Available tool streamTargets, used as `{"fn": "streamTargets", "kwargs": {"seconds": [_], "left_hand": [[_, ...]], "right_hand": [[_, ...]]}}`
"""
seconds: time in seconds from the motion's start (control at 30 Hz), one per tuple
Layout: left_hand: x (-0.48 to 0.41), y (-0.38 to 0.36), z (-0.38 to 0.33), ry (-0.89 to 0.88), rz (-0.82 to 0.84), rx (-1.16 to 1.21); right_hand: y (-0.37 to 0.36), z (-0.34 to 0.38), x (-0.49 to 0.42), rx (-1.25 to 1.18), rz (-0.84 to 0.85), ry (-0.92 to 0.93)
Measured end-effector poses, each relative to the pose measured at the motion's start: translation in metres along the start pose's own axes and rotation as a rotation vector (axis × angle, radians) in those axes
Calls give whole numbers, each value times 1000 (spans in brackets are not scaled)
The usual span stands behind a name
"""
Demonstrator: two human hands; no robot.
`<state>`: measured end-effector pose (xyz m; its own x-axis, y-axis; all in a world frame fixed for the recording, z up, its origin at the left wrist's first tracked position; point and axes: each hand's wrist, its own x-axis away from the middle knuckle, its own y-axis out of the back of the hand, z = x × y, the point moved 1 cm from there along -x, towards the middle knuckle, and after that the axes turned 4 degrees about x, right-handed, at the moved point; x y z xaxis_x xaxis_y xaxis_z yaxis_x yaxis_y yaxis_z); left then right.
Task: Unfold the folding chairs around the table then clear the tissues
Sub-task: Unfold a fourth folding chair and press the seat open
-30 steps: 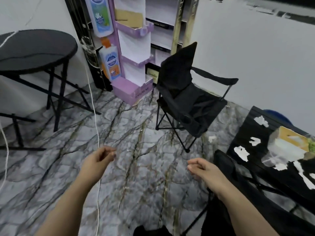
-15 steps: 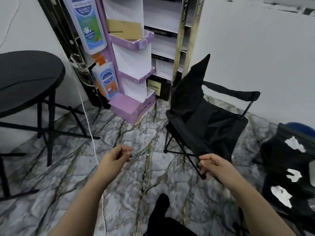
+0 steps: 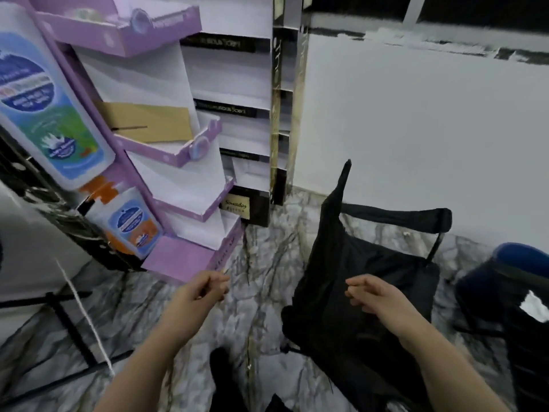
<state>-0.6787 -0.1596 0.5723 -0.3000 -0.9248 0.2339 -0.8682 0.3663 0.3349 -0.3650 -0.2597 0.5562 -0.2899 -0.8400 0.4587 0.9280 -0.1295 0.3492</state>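
**Folding chair [image 3: 371, 263] sitting spread by the wall, two empty hands hovering**

One black folding chair is standing on the marble floor [image 3: 261, 257], close to the floor's far edge where the white wall [image 3: 416, 129] is rising. Its backrest is showing almost edge-on, with one peaked corner pointing straight up. The single armrest [image 3: 395, 212] in view is running level from the backrest toward the right, its long axis lying along the wall. The seat is sagging open to the right of the backrest.

Two hands are reaching forward. The left hand [image 3: 202, 292] is hanging over bare floor just left of the chair, fingers loosely curled toward the thumb and holding nothing. The right hand [image 3: 374, 295] is hovering over the seat fabric, fingers likewise loosely curled and gripping nothing. I cannot tell whether it is touching the cloth.

One white tissue [image 3: 534, 304] is lying on the dark table [image 3: 490, 298] at the right edge of the view, with a blue rounded object [image 3: 520, 254] sitting just behind it.

One purple display stand [image 3: 184, 257] is occupying the floor's far left corner, showing four tiers and two printed bottle pictures. One brown cardboard sheet [image 3: 148, 126] is leaning in its second tier. One white cord [image 3: 86, 316] is slanting across the floor at the left.
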Motion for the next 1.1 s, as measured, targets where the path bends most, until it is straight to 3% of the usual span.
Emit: {"fn": "streamTargets", "kwargs": {"seconds": [0.23,0.37,0.5,0.63,0.77,1.0,1.1], "left_hand": [[-190,21,-34,-94,281,-154],[-277,-12,-81,-179,515,-205],[-336,-72,-135,-277,612,-152],[-362,-146,-188,-437,744,-84],[-369,-213,-225,-506,975,-134],[-364,-324,-225,-531,1405,-462],[-360,-374,-216,-623,1566,-647]], "right_hand": [[4,20,-89,-178,-261,-152],[4,26,-101,-228,-403,-254],[8,9,-96,-328,-619,-362],[12,-10,-85,-454,-826,-472],[12,-33,-80,-594,-981,-621],[24,-41,-66,-650,-1220,-763],[15,-56,-69,-660,-1199,-847]]}}
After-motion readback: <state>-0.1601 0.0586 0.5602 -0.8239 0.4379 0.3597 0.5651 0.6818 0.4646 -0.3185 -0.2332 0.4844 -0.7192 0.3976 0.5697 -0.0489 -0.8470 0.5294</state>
